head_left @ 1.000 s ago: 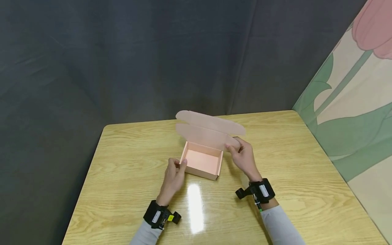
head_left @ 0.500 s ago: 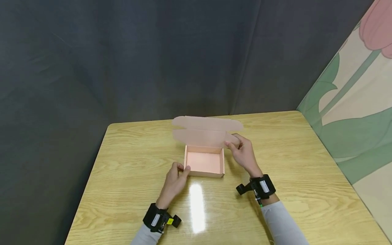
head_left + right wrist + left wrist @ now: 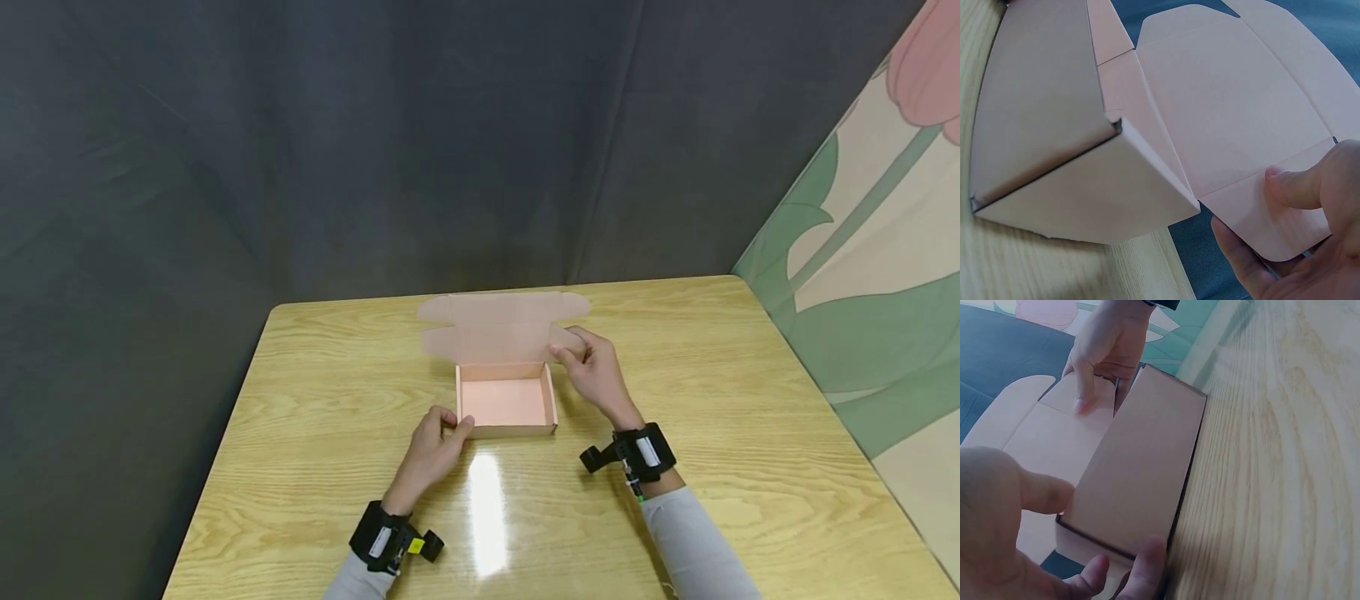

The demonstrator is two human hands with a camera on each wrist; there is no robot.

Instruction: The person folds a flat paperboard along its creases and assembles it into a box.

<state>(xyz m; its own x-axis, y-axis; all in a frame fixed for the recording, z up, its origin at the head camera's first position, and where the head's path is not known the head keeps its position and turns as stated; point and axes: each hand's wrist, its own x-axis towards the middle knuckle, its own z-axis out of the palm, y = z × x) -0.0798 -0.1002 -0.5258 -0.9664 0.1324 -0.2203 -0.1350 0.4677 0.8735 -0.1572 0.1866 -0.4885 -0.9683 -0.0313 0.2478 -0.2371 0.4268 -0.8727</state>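
1. Pink open box [image 3: 510,432] sits just below the centre of the head view, on the wooden desk [image 3: 315,400]
2. Left hand [image 3: 431,450] grips its near left corner
3. Right hand [image 3: 596,375] pinches the side flap [image 3: 1235,211] of the raised lid [image 3: 498,340]

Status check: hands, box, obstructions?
Left hand holding pink mailer box at near-left corner. Right hand pinching side flap of lid. Box open. No obstruction visible.

**Left hand [image 3: 429,457] and right hand [image 3: 596,373] both pinched**

The grey-sleeved forearms [image 3: 697,542] slanted inward over the desk [image 3: 300,450], a black wristband [image 3: 645,454] on each. The right hand lay nearer the far edge, thumb in front, fingers curled behind. The left sat farther from that edge, thumb opposing bent fingers.
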